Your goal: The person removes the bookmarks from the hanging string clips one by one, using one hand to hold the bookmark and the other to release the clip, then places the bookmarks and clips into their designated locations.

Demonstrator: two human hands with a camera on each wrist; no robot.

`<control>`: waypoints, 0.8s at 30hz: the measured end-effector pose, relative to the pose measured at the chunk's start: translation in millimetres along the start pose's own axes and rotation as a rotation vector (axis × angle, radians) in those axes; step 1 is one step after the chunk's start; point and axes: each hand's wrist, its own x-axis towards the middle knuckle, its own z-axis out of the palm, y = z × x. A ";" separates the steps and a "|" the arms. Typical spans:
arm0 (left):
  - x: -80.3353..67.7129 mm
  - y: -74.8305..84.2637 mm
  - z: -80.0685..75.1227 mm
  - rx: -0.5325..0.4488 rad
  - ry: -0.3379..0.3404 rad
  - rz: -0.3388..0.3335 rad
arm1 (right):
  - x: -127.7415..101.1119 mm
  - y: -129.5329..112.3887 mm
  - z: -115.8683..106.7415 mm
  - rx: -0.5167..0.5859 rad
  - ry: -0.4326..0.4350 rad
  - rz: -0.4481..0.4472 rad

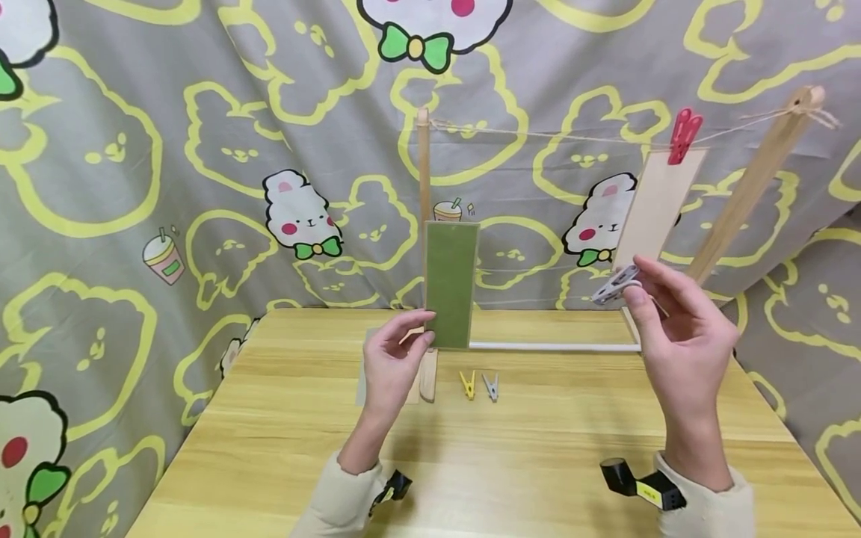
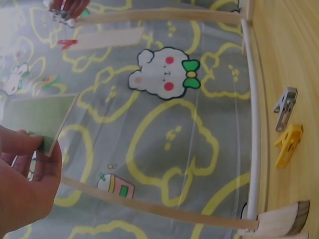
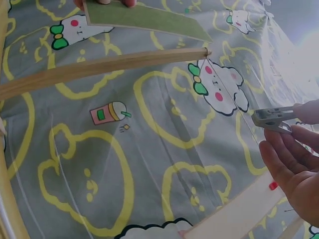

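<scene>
Green card stands upright above a pale wooden table, its lower corner pinched between thumb and fingers of the left hand; the right hand, raised near the table's right side, pinches a grey clothes peg between thumb and fingertips. Grey fabric printed with yellow outlines and white bears hangs behind and to both sides, closing the scene in like a tent; a small wooden drying frame sits on the table, a string running between its two posts (the right post leans in the head view), and a white rod joins the feet.

The head view alone takes in both hands, both cream sleeves and the whole line; the left wrist view shows the white rod curving past the two loose pegs and the foot of one post, with the green card at the fingertips; the right wrist view shows the grey clothes peg closely, though whether its tips are parted cannot be told.

Counted: two cards, one green in hand and one beige card hanging from the string; four pegs, a red peg on the line, the grey one in hand, and a yellow peg and a grey peg on the table lying just beside each other.
</scene>
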 end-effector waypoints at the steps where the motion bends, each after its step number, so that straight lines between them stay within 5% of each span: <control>1: -0.7 0.4 -2.5 -0.004 0.005 0.002 | -1.6 0.5 0.8 0.005 -0.001 0.003; 24: 2.6 8.9 -41.9 0.064 0.091 -0.010 | -17.3 12.4 -3.8 -0.016 -0.047 0.049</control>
